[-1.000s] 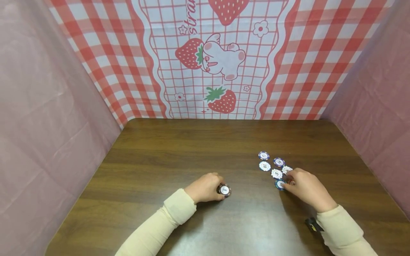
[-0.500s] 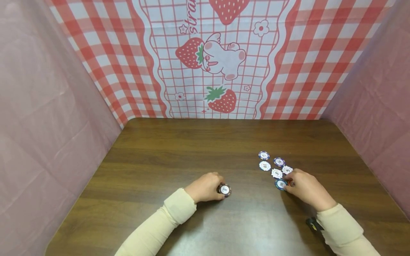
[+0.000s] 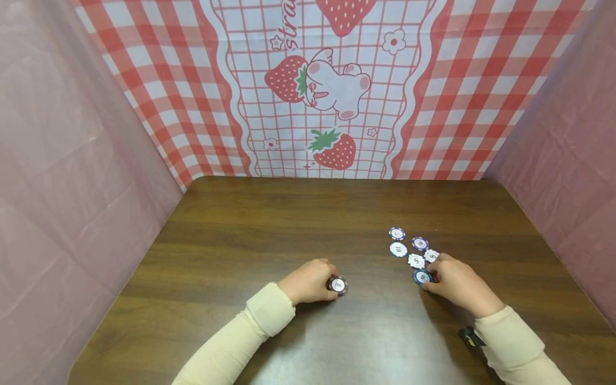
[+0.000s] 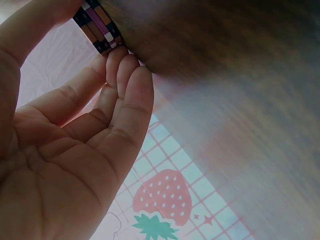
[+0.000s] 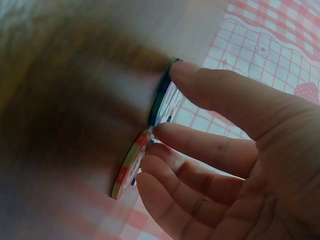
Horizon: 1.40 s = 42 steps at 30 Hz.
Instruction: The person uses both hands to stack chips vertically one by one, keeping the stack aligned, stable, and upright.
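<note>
Left hand: the left hand (image 3: 308,282) grips a dark chip stack (image 3: 339,285), fingers curled and thumb at its near side.
Dark chip stack: near the middle of the wooden surface (image 3: 231,235), its top marked 100.
Right hand: the right hand (image 3: 459,284) pinches a blue-green chip (image 3: 422,277) between thumb at its near edge and index finger at its far edge; the other fingers are loosely bent.
Red chip: the red chip (image 5: 131,165) lies just right of the blue-green one, close to those fingers.
White chips: two marked 5, the left white chip (image 3: 416,261) and right white chip (image 3: 432,256), on the far side of the blue-green one.
Farther chips: a white-and-blue chip (image 3: 398,249), left blue chip (image 3: 397,233) and right blue chip (image 3: 420,244).
Backdrop: a strawberry-print cloth (image 3: 334,152) at the far edge.
</note>
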Each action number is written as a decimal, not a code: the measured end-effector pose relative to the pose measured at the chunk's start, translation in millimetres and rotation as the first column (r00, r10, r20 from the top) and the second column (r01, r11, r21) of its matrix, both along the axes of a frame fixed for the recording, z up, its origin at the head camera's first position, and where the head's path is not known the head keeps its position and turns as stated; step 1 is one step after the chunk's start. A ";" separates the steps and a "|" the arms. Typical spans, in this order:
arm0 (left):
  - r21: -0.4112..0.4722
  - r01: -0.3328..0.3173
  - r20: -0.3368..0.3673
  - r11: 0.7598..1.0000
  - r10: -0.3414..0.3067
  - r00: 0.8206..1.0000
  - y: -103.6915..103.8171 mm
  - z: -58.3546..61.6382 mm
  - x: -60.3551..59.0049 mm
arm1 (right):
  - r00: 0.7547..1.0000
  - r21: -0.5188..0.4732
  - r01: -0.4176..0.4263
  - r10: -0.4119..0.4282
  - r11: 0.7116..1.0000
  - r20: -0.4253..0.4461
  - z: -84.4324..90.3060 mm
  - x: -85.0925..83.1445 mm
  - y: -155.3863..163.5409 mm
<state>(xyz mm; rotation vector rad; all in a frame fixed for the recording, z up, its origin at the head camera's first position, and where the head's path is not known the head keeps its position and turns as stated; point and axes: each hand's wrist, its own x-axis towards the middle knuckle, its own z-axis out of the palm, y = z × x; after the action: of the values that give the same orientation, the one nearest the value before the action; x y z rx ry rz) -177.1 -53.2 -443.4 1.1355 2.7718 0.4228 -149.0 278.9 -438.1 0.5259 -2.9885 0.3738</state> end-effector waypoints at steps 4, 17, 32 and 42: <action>-0.003 0.000 -0.001 1.000 0.000 1.000 -0.1 0.5 0.4 | 1.000 0.017 -0.008 0.008 1.000 0.003 0.2 -1.4 -0.6; -0.012 0.000 0.002 1.000 0.000 1.000 -0.1 2.0 0.4 | 0.998 0.027 0.016 -0.018 1.000 0.062 4.8 -6.2 -7.7; -0.009 0.008 -0.002 1.000 -0.008 1.000 -0.8 2.5 1.4 | 0.999 -0.033 -0.022 0.023 0.999 0.036 13.0 -11.0 -21.7; -0.013 0.013 -0.015 1.000 -0.013 1.000 -0.5 1.5 0.6 | 0.995 -0.079 -0.102 0.102 0.992 -0.013 24.6 -16.7 -48.9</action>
<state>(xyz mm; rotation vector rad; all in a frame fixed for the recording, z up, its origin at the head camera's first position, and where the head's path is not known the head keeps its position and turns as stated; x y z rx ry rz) -176.5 -53.7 -441.9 1.1574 2.7744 0.3962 -165.7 229.9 -413.4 0.6720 -2.9311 0.4946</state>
